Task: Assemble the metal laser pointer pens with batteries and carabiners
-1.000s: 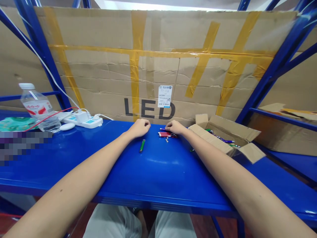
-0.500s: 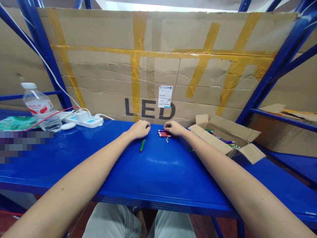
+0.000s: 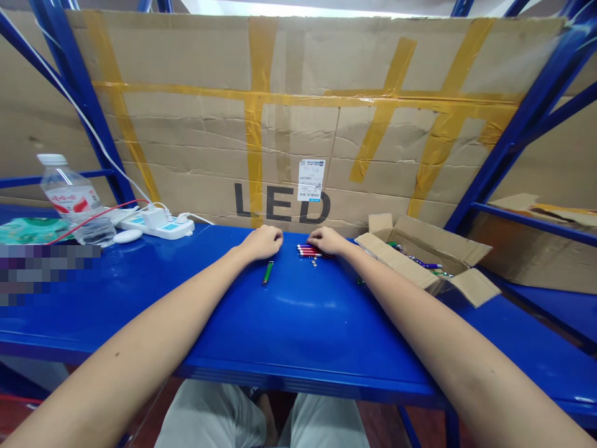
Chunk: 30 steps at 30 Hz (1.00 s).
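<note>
My left hand [image 3: 263, 242] rests on the blue table with its fingers curled closed. Whatever they hold, if anything, is hidden. Just below it lies a short green metal tube [image 3: 267, 274] with a dark end. Across a small gap, my right hand [image 3: 327, 240] is bent down over a row of slim red metal tubes [image 3: 308, 251] with silvery ends. Its fingers are pressed together at the row and hide its right part; I cannot make out what is between them. Small silvery round pieces [image 3: 314, 262] sit in front of the row.
An open cardboard box [image 3: 459, 239] with more coloured tubes [image 3: 422, 261] stands to the right. At the left are a water bottle [image 3: 74, 202], a power strip [image 3: 172, 229] with cables and a white oval object [image 3: 127, 236]. A large carton [image 3: 205, 149] walls the back.
My right hand has shifted very slightly left over the row of tubes. The purple tint at the row's top left shows less now. My left hand keeps its place.
</note>
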Tool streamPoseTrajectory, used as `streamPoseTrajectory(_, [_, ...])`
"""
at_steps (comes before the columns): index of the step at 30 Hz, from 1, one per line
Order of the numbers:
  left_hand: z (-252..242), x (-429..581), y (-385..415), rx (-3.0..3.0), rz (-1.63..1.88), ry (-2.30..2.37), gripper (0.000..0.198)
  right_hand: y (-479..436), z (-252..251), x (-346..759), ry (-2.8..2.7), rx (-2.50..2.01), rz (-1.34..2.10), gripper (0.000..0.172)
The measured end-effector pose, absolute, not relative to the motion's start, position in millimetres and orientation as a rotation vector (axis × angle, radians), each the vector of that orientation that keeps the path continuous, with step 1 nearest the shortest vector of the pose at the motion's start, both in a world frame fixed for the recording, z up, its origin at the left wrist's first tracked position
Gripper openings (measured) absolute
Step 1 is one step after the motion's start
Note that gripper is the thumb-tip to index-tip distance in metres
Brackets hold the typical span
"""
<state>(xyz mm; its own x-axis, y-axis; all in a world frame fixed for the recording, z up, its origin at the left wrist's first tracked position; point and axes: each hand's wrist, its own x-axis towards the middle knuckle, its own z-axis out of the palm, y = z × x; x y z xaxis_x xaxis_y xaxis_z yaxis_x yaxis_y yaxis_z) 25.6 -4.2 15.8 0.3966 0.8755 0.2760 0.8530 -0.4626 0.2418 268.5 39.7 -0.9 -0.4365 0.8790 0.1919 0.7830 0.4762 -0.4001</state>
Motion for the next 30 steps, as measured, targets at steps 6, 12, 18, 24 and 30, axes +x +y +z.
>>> streamPoseTrajectory(6, [17.3,22.2,-1.5,2.550,0.472,1.638,0.024,36.9,0.2,268.6,-2.348,-1.395,0.367,0.025])
streamPoseTrajectory(12, [30.3,24.8,-10.0,2.353,0.125,1.650,0.028,36.4,-2.3,270.7,-2.323,-1.384,0.376,0.024])
streamPoseTrajectory(18, [49.7,37.9,-35.9,2.153,-0.157,1.606,0.023,37.1,-5.3,271.2,-2.225,-1.315,0.258,0.028])
streamPoseTrajectory(24, [50.5,51.3,-45.7,2.219,-0.184,1.606,0.011,13.5,20.2,268.7,-1.819,-1.220,0.249,0.024])
streamPoseTrajectory(30, [42.5,76.9,-62.5,2.200,0.084,1.642,0.014,-81.0,33.1,240.6,-2.384,-1.401,0.343,0.026])
